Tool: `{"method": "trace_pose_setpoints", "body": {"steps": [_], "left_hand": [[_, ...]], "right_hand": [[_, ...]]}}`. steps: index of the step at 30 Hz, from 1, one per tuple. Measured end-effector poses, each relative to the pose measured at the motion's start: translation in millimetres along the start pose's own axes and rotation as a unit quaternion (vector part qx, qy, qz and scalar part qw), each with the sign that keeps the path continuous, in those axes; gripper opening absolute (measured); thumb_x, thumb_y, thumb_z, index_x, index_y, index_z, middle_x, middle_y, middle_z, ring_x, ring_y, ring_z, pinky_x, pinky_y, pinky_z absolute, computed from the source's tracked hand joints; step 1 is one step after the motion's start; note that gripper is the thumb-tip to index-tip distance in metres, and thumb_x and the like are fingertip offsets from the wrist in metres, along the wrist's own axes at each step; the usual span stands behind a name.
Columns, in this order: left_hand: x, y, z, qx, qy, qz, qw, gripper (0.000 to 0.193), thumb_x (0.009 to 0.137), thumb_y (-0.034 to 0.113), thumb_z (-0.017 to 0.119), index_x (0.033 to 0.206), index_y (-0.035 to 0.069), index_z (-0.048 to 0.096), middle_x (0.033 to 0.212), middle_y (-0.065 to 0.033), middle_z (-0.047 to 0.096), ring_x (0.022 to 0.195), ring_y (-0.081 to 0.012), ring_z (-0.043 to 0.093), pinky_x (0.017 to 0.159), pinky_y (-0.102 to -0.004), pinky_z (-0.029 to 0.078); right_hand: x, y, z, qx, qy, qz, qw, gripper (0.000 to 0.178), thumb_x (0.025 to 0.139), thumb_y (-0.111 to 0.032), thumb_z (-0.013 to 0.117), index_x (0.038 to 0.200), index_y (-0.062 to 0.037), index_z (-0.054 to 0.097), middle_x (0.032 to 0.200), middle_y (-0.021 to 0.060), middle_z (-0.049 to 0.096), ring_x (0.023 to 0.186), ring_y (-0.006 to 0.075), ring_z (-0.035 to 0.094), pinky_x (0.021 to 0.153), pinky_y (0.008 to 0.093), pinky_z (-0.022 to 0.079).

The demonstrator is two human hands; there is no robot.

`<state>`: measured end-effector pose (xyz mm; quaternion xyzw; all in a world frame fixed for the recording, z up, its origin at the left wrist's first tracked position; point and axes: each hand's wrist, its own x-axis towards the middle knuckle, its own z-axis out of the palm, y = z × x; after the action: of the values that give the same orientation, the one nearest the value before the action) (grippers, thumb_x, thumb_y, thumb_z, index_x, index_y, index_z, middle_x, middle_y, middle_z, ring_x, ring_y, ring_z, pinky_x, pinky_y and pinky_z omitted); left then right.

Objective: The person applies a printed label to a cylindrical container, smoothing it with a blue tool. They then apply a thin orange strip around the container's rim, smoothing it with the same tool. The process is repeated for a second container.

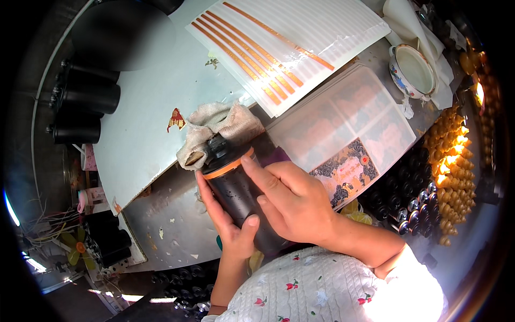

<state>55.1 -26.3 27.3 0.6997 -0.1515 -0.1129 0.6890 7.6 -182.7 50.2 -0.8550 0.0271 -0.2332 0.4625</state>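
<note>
A black cylindrical bottle lies tilted in front of me, its narrower neck end against a crumpled whitish cloth. An orange-gold band runs round its shoulder, and small wet-looking drops show on the dark side. My left hand grips the bottle from the left, thumb across its lower side and fingertips near the band. From the right, my right hand bears on the bottle, its index finger pressed on the band and its other fingers bent. The palm side of that hand is hidden.
Beyond the bottle lies a pale sheet with several orange-gold strips. Right of it are translucent patterned sheets and an enamel bowl. Black containers stand at the left. Many black and gold bottles crowd the far right.
</note>
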Motion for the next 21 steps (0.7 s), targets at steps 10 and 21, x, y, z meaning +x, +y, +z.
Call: {"method": "trace_pose_setpoints", "body": {"steps": [10,21], "left_hand": [[3,-4,-10,0.122,0.002,0.061,0.991,0.116,0.082,0.052,0.073,0.161,-0.005,0.010,0.158,-0.0227,0.028,0.141,-0.0325,0.033,0.116,-0.0458,0.022],[2,8,-19,0.344,-0.039,0.152,0.926,0.095,0.085,0.039,0.067,0.155,-0.011,0.026,0.157,-0.0279,0.035,0.135,-0.0391,0.039,0.111,-0.0454,0.023]], "right_hand": [[-2,3,1,0.036,0.004,0.007,0.999,0.070,0.086,-0.005,0.066,0.151,0.0006,0.044,0.103,0.0124,0.057,0.079,0.0269,0.063,0.064,0.0360,0.055],[-2,4,3,0.042,-0.001,0.009,0.999,0.068,0.085,-0.004,0.067,0.150,-0.0031,0.048,0.107,0.0121,0.058,0.082,0.0269,0.064,0.066,0.0359,0.056]]}}
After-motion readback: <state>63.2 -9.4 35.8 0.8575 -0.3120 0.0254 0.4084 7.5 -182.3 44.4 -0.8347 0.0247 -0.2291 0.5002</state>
